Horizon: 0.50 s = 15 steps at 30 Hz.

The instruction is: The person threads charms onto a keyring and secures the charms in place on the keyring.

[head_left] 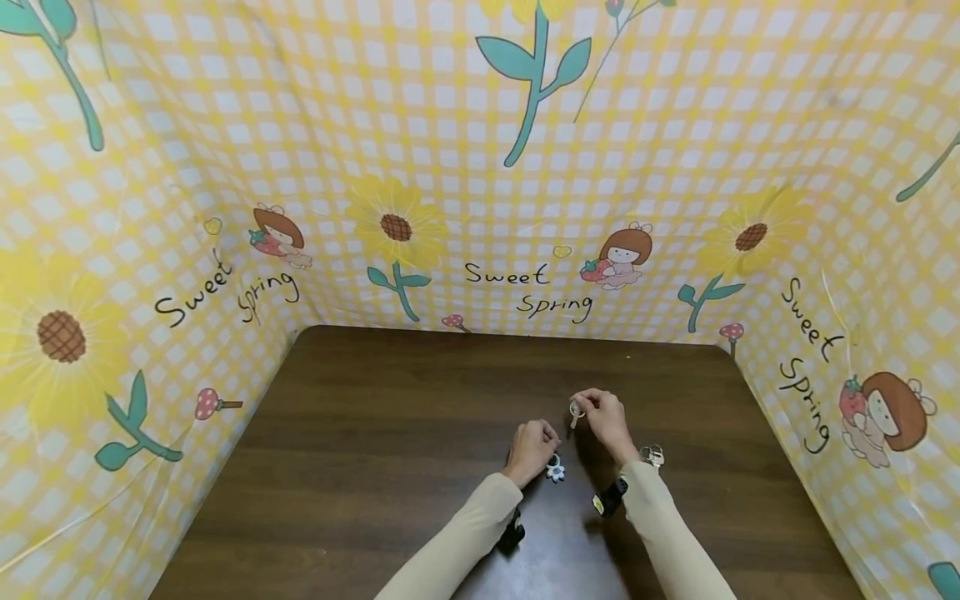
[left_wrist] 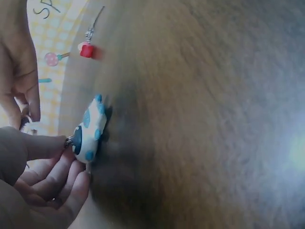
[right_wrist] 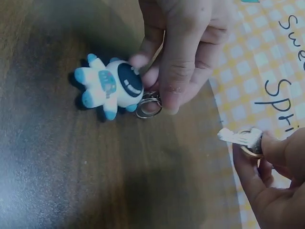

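My left hand pinches the metal chain of an astronaut keychain between thumb and fingers. Its white and blue figure lies close over the wooden table, with a split ring beside the fingertips in the right wrist view. Ahead and to the right, my right hand holds a key on a metal ring between thumb and index finger. The key's blade points out from the fingertips toward the left hand's side. In the left wrist view the right hand shows at the upper left, its ring partly hidden.
A bunch of keys lies on the brown table beside my right wrist. A red charm on a metal chain shows in the left wrist view. Yellow checked cloth walls the table's back and both sides.
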{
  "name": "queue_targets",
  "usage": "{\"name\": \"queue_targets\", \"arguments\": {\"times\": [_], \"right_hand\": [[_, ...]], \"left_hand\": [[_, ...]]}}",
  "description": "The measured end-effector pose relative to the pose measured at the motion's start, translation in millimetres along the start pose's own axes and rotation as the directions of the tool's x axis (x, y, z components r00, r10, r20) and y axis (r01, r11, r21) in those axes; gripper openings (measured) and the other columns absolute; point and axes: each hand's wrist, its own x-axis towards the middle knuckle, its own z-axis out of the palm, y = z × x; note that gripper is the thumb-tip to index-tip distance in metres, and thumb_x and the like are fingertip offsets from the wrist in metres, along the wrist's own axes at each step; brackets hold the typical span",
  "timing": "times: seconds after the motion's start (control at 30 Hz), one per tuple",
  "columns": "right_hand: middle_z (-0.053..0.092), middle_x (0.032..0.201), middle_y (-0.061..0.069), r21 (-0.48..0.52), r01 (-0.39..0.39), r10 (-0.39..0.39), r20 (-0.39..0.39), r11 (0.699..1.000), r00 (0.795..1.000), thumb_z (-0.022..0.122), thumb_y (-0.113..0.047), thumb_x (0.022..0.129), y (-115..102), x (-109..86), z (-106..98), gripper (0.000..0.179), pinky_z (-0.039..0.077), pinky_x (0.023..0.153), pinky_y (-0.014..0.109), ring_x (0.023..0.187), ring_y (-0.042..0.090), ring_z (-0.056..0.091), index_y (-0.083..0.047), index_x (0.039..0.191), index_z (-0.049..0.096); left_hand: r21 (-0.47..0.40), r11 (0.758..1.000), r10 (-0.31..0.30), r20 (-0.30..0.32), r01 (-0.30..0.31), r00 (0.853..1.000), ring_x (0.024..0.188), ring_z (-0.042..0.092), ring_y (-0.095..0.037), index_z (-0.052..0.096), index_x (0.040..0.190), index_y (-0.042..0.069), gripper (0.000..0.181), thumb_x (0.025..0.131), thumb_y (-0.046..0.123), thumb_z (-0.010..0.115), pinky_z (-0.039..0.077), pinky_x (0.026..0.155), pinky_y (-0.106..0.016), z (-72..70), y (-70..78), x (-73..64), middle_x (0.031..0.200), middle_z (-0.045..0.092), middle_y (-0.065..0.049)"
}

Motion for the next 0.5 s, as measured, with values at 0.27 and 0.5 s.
{"name": "queue_targets", "arguments": {"times": [0.27,0.5], "right_hand": [[0.073,0.094,0.019,0.137,-0.023,0.014,0.063,0.990,0.998,0.067,-0.004,0.104,-12.5,0.8,-7.3,0.016,0.063,0.073,0.039,0.074,0.015,0.070,0.010,0.105,0.073],[0.070,0.085,0.014,0.212,-0.035,0.023,0.060,0.977,0.998,0.065,-0.010,0.107,-28.4,-2.4,-10.9,0.020,0.064,0.070,0.045,0.066,0.013,0.068,0.010,0.104,0.071]], "left_hand": [[-0.200,0.978,-0.039,0.080,0.054,0.996,0.067,0.064,-0.010,0.068,0.083,0.002,0.015,0.083,-0.008,0.079,0.053,0.065,-0.024,-9.4,6.3,7.7,0.074,0.071,-0.006],[-0.252,0.962,-0.073,0.121,0.102,0.990,0.067,0.060,-0.005,0.073,0.088,-0.002,0.010,0.082,-0.010,0.073,0.050,0.064,-0.020,-22.6,15.4,8.9,0.077,0.072,-0.007]]}}
